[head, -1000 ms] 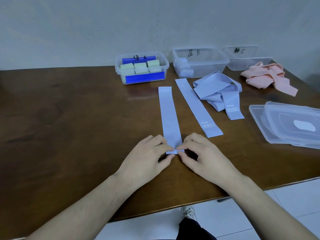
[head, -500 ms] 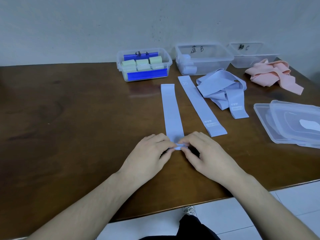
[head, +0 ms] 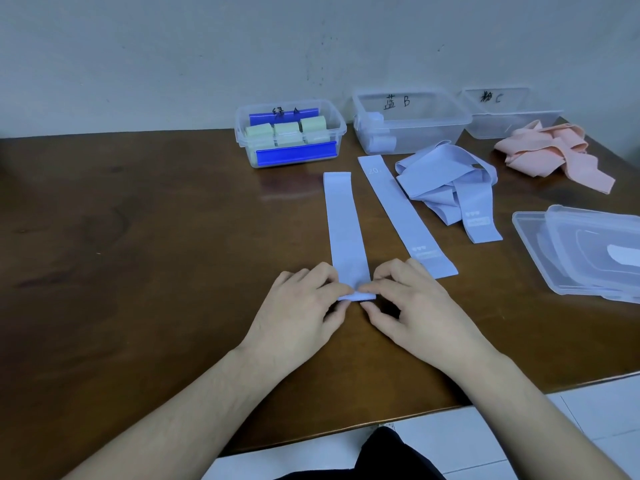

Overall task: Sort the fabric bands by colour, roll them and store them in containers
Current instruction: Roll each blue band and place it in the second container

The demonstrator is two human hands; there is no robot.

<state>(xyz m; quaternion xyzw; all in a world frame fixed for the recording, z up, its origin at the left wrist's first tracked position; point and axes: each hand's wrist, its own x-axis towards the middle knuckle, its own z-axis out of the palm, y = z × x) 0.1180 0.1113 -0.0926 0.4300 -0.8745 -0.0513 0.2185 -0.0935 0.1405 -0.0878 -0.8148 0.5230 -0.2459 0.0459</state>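
The rolled near end of a blue band (head: pixel 343 230) was pinched between the fingers (head: pixel 337 289) of the left hand (head: pixel 298 317) and those of the right hand (head: pixel 412 306), toward the worktop's (head: pixel 138 271) front edge. A second flat band (head: pixel 401 213) lay just beside it. Blue (head: pixel 446 181) and pink (head: pixel 554 152) heaps were seen near the three containers (head: pixel 412 123) along the back edge.

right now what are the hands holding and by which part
Both hands, left and right, pinch the blue band at its near end, where the first small roll is forming.
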